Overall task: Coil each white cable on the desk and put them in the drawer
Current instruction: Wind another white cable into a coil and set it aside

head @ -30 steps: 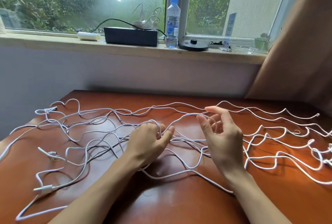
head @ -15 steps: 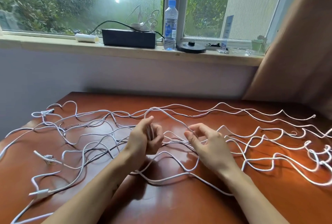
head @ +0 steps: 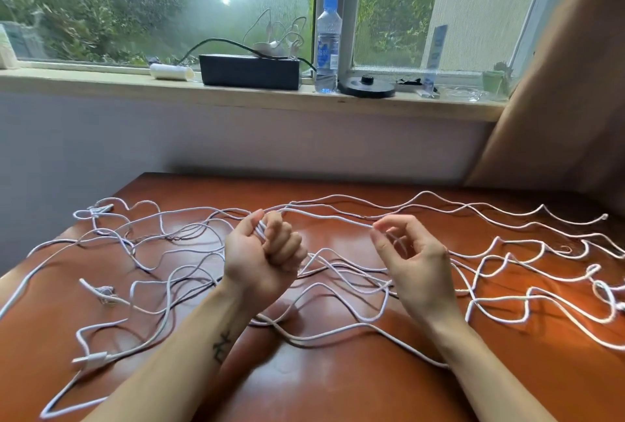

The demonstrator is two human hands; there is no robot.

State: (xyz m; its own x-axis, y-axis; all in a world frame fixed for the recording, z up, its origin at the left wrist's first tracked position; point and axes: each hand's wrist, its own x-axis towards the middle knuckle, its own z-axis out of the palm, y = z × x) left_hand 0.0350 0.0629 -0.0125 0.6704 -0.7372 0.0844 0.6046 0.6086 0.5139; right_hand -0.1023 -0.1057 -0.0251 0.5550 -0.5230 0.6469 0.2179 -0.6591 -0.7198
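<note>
Thin white cables (head: 497, 300) lie sprawled over most of the red-brown tabletop (head: 338, 387), from its left edge to its right edge, in loose wavy runs that cross one another many times. They are most tangled toward the left side, where several strands overlap. On the right they lie in open, kinked waves with small curls. A white plug (head: 91, 359) rests near the near left corner, and a small rounded cable end (head: 604, 217) lies close to the far right corner.

Both hands are raised over the middle of the tabletop. The left hand (head: 263, 259) is closed in a fist around a small bundle of gathered loops (head: 259, 229); their white strands show at the top of the fist between thumb and fingers. From there a single strand (head: 331, 217) runs nearly straight across to the right hand (head: 416, 266), which pinches it between thumb and forefinger, the other fingers loosely curled. More cable hangs from under the left fist down to the tabletop.

Beyond the far edge, a windowsill holds a black box (head: 250, 71) and a water bottle (head: 327, 46).
</note>
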